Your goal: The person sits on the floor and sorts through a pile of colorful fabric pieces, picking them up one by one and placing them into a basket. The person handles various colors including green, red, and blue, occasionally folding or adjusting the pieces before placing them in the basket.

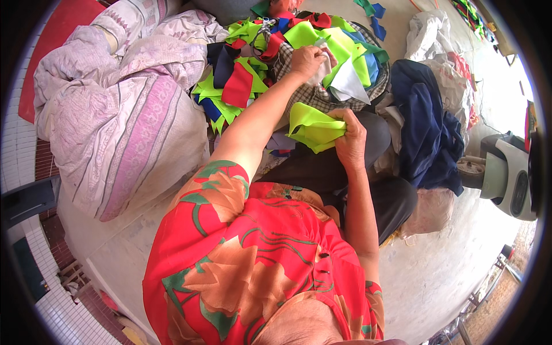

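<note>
My left hand point(307, 61) is closed over the scrap heap, its fingers pinching a pale, whitish piece of cloth point(322, 70). Nearer to me, my right hand point(351, 137) grips the edge of a folded lime-green cloth piece point(313, 127), held above my lap. Beyond both hands, a black-and-white checked cloth point(339, 104) lies under and around a heap of cut scraps. Among them are lime-green pieces point(351, 54), a light grey piece point(349, 83) and blue and red ones. To the left, more scraps include a red piece point(237, 86).
A big pale cloth bundle with a purple stripe point(138, 135) stands at left. Dark navy cloth point(425, 118) lies right of my knees, with white plastic bags point(428, 30) behind it. A white and grey-green machine-like object point(509, 175) stands at far right.
</note>
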### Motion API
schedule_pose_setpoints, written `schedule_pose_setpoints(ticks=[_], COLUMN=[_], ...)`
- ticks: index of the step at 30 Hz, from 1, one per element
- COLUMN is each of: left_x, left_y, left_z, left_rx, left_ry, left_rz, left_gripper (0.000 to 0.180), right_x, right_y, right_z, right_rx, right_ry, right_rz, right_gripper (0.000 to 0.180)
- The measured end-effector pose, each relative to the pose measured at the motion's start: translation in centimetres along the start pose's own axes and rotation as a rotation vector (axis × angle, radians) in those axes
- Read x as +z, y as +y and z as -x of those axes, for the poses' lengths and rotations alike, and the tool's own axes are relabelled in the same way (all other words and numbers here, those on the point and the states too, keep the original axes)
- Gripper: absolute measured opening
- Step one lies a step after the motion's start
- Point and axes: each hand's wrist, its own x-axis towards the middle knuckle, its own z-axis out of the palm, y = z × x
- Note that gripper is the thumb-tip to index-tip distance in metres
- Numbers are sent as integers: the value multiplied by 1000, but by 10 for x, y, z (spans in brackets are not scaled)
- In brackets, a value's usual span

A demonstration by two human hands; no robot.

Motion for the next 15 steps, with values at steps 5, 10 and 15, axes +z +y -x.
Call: schedule_pose_setpoints(ticks=[5,10,15], left_x=[-81,-147,-198], left_y=[22,-27,-77], left_z=[20,56,95], left_rx=[-43,-75,-281], left_ry=[176,382,436], left_rz=[239,407,98], left_gripper=[17,14,17], right_x=[-1,-3,0], right_y=[2,1,2], right_z=[2,2,1], right_rx=[27,50,31], right_ry=[0,-3,-18], right_rz=[-13,-2,-15], right_gripper=[24,25,26])
